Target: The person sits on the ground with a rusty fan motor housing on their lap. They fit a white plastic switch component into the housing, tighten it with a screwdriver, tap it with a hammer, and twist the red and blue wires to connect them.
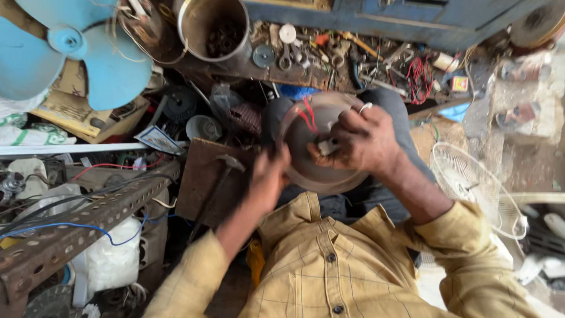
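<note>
Blue fan blade (88,53) at upper left; slotted angle iron (76,227) below it; hammer (226,171) on a board. Centre: the left hand (268,176) grips the edge of a round motor cover (321,144) resting on the lap, while the right hand (359,141), fingers closed, pinches a small part beside the red wires (307,115). Step judged: working at the wiring. A steady cover seems required. White fan guard (471,182) at right.

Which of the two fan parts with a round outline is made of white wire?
The fan guard, by the person's right arm, is white wire mesh. The other, the fan blade at upper left, is solid light-blue plastic.
</note>
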`<action>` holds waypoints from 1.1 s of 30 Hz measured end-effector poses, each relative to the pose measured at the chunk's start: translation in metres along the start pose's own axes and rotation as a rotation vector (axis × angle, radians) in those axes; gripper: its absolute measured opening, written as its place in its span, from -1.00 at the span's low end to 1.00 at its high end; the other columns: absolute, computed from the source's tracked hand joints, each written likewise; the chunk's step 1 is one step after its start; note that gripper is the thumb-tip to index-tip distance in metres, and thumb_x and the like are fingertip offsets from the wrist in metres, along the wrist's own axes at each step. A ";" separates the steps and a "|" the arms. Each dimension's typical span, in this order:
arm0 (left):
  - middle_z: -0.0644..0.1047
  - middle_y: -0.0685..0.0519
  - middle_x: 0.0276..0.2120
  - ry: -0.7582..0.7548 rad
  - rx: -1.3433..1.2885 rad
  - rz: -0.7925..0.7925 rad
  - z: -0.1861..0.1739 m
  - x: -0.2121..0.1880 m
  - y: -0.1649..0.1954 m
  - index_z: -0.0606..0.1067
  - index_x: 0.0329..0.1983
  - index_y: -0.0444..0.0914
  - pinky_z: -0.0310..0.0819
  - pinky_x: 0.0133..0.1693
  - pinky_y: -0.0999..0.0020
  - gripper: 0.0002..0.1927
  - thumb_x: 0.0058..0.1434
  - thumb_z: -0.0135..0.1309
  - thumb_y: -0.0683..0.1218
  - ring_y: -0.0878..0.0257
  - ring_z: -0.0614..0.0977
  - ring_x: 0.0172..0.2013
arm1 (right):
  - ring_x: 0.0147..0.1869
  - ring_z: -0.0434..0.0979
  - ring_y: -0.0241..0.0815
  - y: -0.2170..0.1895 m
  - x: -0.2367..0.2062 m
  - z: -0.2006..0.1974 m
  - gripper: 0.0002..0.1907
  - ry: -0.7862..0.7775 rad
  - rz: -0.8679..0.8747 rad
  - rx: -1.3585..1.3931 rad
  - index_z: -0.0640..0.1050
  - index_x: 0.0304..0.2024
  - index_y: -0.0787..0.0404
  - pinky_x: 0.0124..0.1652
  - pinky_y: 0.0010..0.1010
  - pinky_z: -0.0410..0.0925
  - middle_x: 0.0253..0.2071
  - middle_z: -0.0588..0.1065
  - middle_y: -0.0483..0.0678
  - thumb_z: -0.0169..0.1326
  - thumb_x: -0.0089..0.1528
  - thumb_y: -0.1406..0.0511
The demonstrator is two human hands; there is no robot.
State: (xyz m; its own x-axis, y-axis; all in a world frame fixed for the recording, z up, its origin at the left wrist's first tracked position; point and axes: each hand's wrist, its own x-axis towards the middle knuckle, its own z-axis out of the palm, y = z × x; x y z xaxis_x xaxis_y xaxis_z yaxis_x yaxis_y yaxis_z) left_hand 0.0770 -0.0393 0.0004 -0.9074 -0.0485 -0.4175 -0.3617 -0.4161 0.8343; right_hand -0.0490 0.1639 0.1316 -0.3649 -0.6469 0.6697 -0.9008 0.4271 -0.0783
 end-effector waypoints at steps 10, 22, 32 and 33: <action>0.35 -0.10 0.39 -0.309 -0.890 -0.222 0.011 0.017 -0.042 0.22 0.48 -0.28 0.27 0.34 -0.05 -0.26 0.37 0.10 0.17 -0.01 0.37 0.35 | -0.41 0.37 -0.14 -0.002 -0.010 0.013 -0.68 0.017 -0.041 -0.028 0.52 -0.61 0.00 -0.43 -0.30 0.25 -0.45 0.29 -0.14 0.39 0.01 0.07; 0.62 -0.16 -0.04 -0.135 -0.573 -0.659 0.012 -0.072 -0.059 0.49 0.08 -0.44 0.54 0.09 0.02 -0.56 0.13 0.20 -0.17 -0.01 0.67 -0.05 | -0.46 0.50 0.04 -0.040 -0.079 0.030 -0.56 -0.333 0.529 0.177 0.65 -0.45 0.13 -0.41 -0.21 0.38 -0.53 0.46 -0.03 0.34 -0.04 -0.07; 0.65 -0.20 -0.12 -0.126 -0.308 -0.674 -0.004 -0.078 -0.031 0.53 -0.03 -0.50 0.61 -0.03 0.05 -0.61 0.15 0.23 -0.13 -0.01 0.70 -0.15 | -0.27 0.48 0.08 -0.036 -0.078 0.018 -0.43 -0.465 0.392 0.261 0.60 -0.27 0.14 -0.29 -0.12 0.39 -0.35 0.44 0.07 0.28 0.01 -0.16; 0.65 -0.18 -0.12 -0.151 -0.265 -0.672 -0.009 -0.077 -0.030 0.54 -0.03 -0.48 0.63 -0.05 0.11 -0.61 0.15 0.22 -0.12 0.03 0.72 -0.16 | -0.26 0.49 0.11 -0.038 -0.081 0.016 -0.38 -0.468 0.455 0.254 0.59 -0.22 0.16 -0.30 -0.10 0.39 -0.33 0.44 0.08 0.30 -0.03 -0.17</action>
State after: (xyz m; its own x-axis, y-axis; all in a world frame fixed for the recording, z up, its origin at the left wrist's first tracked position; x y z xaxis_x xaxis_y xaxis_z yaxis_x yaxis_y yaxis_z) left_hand 0.1599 -0.0310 0.0045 -0.5350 0.4118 -0.7377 -0.8033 -0.5186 0.2930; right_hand 0.0104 0.1900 0.0688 -0.7306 -0.6671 0.1457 -0.6407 0.5960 -0.4841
